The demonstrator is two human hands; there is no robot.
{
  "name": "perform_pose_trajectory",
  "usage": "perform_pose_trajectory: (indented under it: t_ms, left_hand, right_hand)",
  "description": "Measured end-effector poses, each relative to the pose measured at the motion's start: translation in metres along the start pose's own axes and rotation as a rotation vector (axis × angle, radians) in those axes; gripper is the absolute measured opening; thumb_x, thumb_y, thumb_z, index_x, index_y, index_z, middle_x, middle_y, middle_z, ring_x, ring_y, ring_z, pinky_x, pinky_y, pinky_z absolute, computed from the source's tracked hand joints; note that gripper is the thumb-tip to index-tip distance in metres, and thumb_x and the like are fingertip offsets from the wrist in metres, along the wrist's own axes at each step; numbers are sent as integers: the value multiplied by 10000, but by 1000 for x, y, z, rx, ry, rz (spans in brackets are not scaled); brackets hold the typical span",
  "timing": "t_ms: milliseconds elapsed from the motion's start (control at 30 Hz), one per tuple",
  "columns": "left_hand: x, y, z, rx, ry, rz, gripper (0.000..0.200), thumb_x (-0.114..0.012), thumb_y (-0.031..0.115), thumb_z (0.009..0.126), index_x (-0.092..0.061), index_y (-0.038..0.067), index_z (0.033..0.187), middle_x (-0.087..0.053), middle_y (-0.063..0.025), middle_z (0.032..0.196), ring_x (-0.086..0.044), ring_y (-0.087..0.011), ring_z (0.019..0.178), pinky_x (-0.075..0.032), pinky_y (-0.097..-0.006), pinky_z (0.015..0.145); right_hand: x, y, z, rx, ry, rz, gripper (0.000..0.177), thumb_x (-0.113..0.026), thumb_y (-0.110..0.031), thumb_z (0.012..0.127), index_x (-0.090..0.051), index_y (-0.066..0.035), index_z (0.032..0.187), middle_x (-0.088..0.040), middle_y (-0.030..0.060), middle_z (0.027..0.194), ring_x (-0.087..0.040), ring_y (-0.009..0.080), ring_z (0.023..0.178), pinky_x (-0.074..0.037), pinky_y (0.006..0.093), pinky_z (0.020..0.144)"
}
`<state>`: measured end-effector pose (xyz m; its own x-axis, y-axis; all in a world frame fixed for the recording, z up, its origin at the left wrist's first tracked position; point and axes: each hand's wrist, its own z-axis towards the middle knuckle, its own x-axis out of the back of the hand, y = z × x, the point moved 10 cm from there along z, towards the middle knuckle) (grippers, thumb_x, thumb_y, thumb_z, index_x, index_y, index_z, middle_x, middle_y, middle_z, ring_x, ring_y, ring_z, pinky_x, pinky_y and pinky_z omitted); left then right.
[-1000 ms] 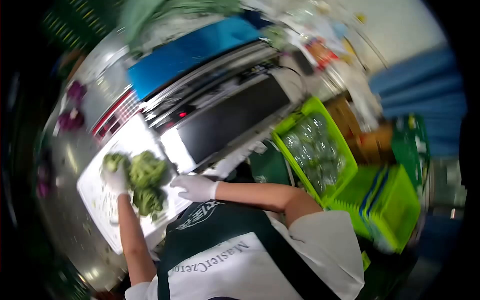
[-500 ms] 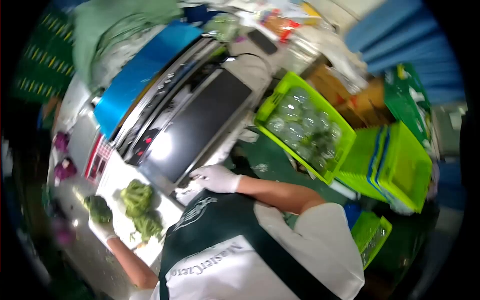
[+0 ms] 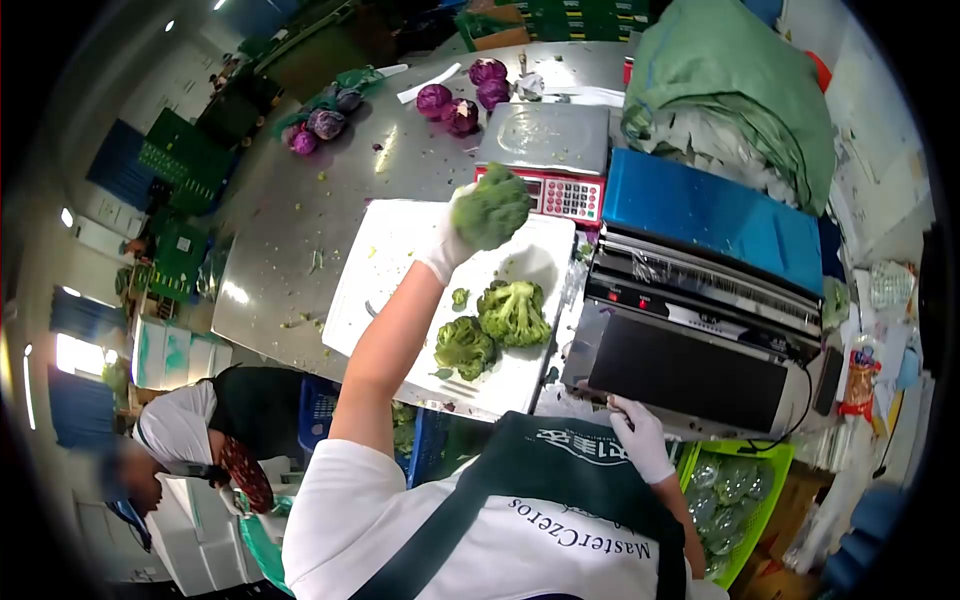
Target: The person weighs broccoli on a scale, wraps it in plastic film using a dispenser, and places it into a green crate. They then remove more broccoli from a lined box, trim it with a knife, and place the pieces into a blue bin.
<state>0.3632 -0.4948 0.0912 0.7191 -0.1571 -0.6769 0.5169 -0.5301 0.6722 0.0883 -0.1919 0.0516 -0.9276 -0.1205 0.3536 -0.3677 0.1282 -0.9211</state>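
My left hand (image 3: 447, 243), in a white glove, grips a green broccoli head (image 3: 491, 207) over the far part of a white cutting board (image 3: 385, 265). Its crown faces up toward me, and the stem is hidden. Two more broccoli heads, one (image 3: 514, 313) with pale stalks showing and one (image 3: 465, 348) closer to me, lie on the board with a small loose floret (image 3: 460, 297). My right hand (image 3: 642, 440), also gloved, is by the front edge of the wrapping machine (image 3: 690, 375). Its fingers are loosely extended, and I see nothing in them.
Past the board is a red digital scale (image 3: 550, 135). Purple cabbages (image 3: 461, 116) lie on the steel table (image 3: 290, 235). A green sack (image 3: 745, 75) stands behind the machine. A lime crate (image 3: 760, 520) of wrapped produce is at right. Another person (image 3: 215, 425) bends at lower left.
My view has turned, bringing the table and the other person into sight. The broccoli is still in my left hand, its pale stem now out of sight. My right hand stays near the machine's front edge.
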Motion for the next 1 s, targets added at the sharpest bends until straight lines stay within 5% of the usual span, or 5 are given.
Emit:
perform_pose_trajectory:
  t_ms: [267, 400, 533, 767, 1000]
  left_hand:
    - [9, 108, 129, -856, 646, 1039, 460, -776, 249, 781, -607, 0, 1129, -685, -161, 982, -671, -296, 889, -520, -370, 819]
    - [10, 89, 173, -637, 651, 1448, 772, -767, 483, 753, -521, 43, 1337, -502, -199, 1382, -335, -374, 1370, -305, -426, 1120]
    - [16, 98, 180, -561, 596, 1595, 927, -641, 692, 776, -433, 84, 1444, -358, -166, 1538, -208, -416, 1450, -199, -475, 1181]
    - [14, 165, 126, -827, 605, 1487, 687, -662, 573, 830, -594, 45, 1264, -585, -189, 1248, -481, -354, 1235, -346, -426, 1083]
    - [6, 174, 114, -819, 598, 1509, 703, -655, 587, 837, -586, 54, 1289, -552, -194, 1314, -434, -373, 1291, -327, -427, 1108]
  right_hand:
    - [7, -16, 25, 109, -11, -116, 302, -649, -87, 865, -651, -26, 1161, -692, 112, 1017, -668, 258, 918, -515, 348, 856]
    - [13, -19, 39, 83, -22, -160, 310, -646, -91, 870, -652, -39, 1175, -697, 105, 1086, -676, 239, 943, -524, 327, 860]
    - [4, -16, 52, 52, -129, -130, 323, -636, -114, 892, -633, -55, 1209, -691, 97, 1113, -676, 227, 955, -521, 320, 861]
    - [-5, -12, 62, 53, -230, -114, 322, -630, -131, 900, -630, -69, 1216, -687, 85, 1123, -676, 221, 962, -520, 310, 854]
    - [-5, -13, 60, 66, -214, -106, 297, -618, -127, 901, -645, -58, 1189, -696, 91, 1099, -676, 233, 964, -523, 313, 858]
